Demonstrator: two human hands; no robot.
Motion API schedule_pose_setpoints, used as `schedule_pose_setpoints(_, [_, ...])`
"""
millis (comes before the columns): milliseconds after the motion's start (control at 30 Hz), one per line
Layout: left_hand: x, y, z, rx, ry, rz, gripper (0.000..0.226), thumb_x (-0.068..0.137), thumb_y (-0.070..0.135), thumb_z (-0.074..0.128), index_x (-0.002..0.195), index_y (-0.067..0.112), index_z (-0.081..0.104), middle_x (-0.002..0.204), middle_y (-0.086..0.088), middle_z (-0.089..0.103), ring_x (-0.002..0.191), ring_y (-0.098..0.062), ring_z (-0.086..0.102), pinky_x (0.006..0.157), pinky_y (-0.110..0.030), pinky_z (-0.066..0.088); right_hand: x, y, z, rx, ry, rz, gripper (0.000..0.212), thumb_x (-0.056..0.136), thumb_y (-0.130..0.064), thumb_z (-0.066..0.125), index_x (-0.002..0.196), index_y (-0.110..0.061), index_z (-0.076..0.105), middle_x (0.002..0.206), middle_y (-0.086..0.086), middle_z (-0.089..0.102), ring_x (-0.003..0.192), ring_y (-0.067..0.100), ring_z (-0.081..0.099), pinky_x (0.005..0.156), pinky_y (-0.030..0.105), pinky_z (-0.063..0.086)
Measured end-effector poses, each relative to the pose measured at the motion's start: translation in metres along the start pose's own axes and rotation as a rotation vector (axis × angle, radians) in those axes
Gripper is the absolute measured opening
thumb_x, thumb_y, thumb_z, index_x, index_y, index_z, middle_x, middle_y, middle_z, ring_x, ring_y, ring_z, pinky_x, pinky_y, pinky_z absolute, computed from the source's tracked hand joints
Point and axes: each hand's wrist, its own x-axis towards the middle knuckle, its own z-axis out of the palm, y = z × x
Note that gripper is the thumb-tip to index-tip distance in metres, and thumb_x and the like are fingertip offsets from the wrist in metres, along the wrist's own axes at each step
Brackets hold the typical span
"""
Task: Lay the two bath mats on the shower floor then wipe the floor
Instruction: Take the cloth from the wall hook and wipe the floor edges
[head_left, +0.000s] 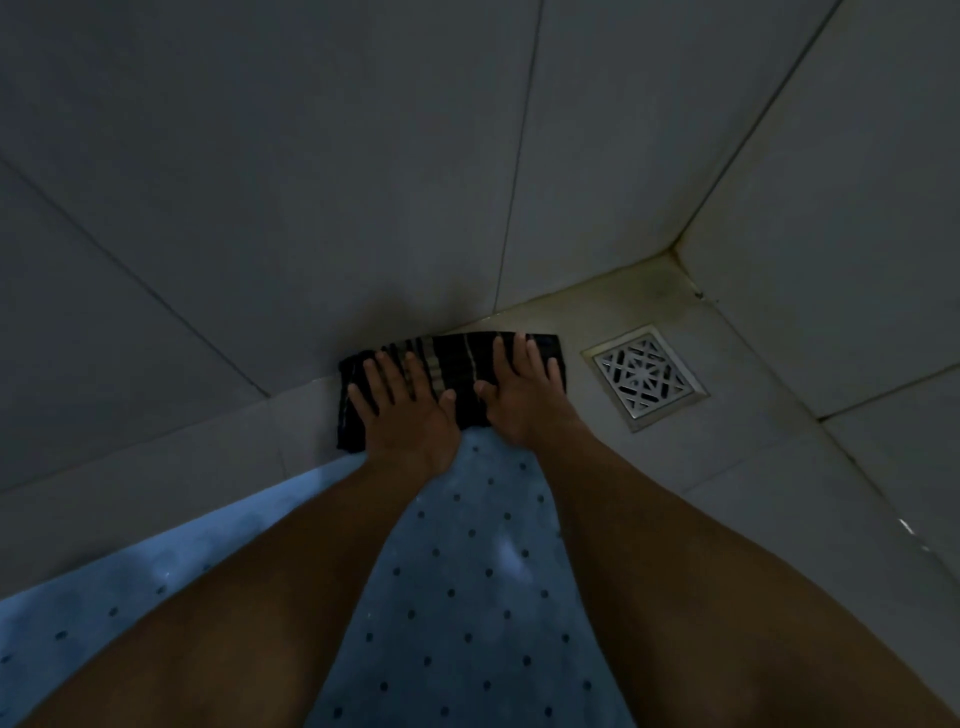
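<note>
Both hands lie flat on a folded dark cloth (460, 364), grasping nothing. The left hand (402, 410) has its fingers straight and spread, palm down on the cloth's left half. The right hand (519, 395) presses the right half the same way, with the fingertips reaching the cloth's far edge. The two thumbs point toward each other and are just apart.

The cloth's long axis runs left to right under the palms, rising slightly toward the right hand's side. Its pale stripes cross the short way, pointing away from the person. Its far edge sits against the foot of the tiled wall (311, 182), just beyond the fingertips.

Behind the wrists, a blue bath mat (467, 571) dotted with small dark holes lies on the shower floor (727, 467). Its rounded end points at the cloth and meets the cloth's near edge between the two wrists. From there the mat stretches back under both forearms and off toward the left arm's side. Whether that left part is a second mat cannot be told.

To the right of the right hand, near the cloth's end but apart from it, a square metal drain grate (644, 374) is set in the floor. Beyond it the walls meet in a stained corner (675, 254).
</note>
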Motion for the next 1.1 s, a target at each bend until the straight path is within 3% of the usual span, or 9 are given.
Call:
schedule_pose_setpoints(567, [0.030, 0.045, -0.013, 0.275, -0.113, 0.530, 0.071, 0.104, 0.054, 0.011, 0.156, 0.015, -0.019, 0.162, -0.015, -0.027, 0.149, -0.032, -0.027, 0.120, -0.053, -0.016, -0.066, 0.041, 0.016, 0.152, 0.066, 0.349, 0.072, 0.106, -0.047, 0.019, 0.155, -0.012, -0.019, 0.161, 0.015, -0.026, 0.149, 0.028, -0.025, 0.119, 0.045, -0.013])
schedule_pose_setpoints(1100, [0.001, 0.121, -0.002, 0.386, -0.186, 0.865, 0.078, 0.102, 0.058, 0.017, 0.157, 0.016, -0.018, 0.161, -0.013, -0.030, 0.147, -0.029, -0.031, 0.120, -0.053, -0.016, -0.136, 0.088, 0.025, 0.261, 0.135, 0.635, 0.070, 0.106, -0.049, 0.019, 0.157, -0.015, -0.016, 0.162, 0.015, -0.023, 0.150, 0.029, -0.021, 0.120, 0.045, -0.010])
